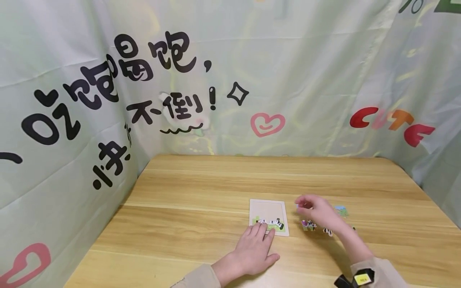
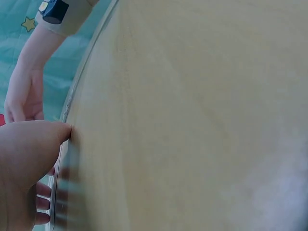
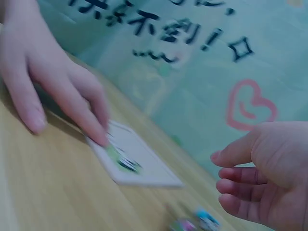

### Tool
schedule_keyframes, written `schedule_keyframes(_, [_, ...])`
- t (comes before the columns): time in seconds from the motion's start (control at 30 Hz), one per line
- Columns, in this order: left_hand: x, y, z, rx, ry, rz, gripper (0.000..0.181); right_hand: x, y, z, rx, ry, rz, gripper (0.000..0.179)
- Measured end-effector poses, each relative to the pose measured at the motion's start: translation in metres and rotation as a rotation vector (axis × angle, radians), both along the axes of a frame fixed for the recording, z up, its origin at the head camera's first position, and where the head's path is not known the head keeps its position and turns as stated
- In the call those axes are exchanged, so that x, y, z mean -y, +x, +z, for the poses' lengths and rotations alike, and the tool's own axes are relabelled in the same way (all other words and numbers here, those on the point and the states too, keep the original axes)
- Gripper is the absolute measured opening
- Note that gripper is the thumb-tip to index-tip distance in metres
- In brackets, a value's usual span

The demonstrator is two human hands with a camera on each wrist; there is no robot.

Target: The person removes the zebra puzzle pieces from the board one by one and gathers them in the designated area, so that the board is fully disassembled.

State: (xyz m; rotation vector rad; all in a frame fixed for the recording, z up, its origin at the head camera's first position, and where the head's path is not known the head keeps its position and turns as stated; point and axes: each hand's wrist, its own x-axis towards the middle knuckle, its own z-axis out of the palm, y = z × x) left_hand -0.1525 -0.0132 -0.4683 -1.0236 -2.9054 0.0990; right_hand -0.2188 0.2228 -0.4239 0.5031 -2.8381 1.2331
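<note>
A white-framed puzzle board (image 1: 267, 203) lies on the table, with zebra-picture pieces (image 1: 276, 225) along its lower part. My left hand (image 1: 255, 250) rests its outstretched fingertips on the board's near edge. In the right wrist view these fingers (image 3: 98, 132) touch the board beside the green picture. To the right of the board, my right hand (image 1: 317, 210) is raised above the table, thumb and fingers bent together. A sliver of a bluish puzzle piece (image 1: 297, 206) shows at its fingertips; the rest is hidden by the fingers. The right wrist view shows its curled fingers (image 3: 240, 189).
Loose puzzle pieces lie on the table below and beside my right hand: a purple-and-black one (image 1: 309, 225), a black-and-white one (image 1: 327, 231) and a blue-green one (image 1: 340, 211). A printed curtain (image 1: 230, 132) stands behind the wooden table (image 1: 201, 180).
</note>
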Motion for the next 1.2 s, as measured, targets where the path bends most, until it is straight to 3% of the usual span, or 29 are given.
schedule_keyframes(0.27, [0.003,-0.001,-0.001,-0.003,0.0,-0.019,0.067,0.048,-0.003,-0.014,0.02,-0.057,0.138,0.015])
schedule_keyframes(0.4, [0.004,-0.001,-0.001,-0.023,0.003,-0.034,0.066,0.064,-0.003,-0.02,0.034,-0.074,0.17,0.015])
schedule_keyframes(0.67, [0.016,0.004,0.002,-0.006,-0.008,-0.037,0.069,0.076,-0.004,-0.031,0.083,-0.069,0.182,0.02])
schedule_keyframes(0.97, [0.033,0.008,0.001,-0.115,0.015,-0.086,0.064,0.085,-0.002,-0.025,0.052,0.007,0.229,0.019])
schedule_keyframes(1.2, [0.037,0.007,-0.001,-0.141,0.03,-0.102,0.064,0.096,0.0,-0.026,0.034,0.082,0.182,0.023])
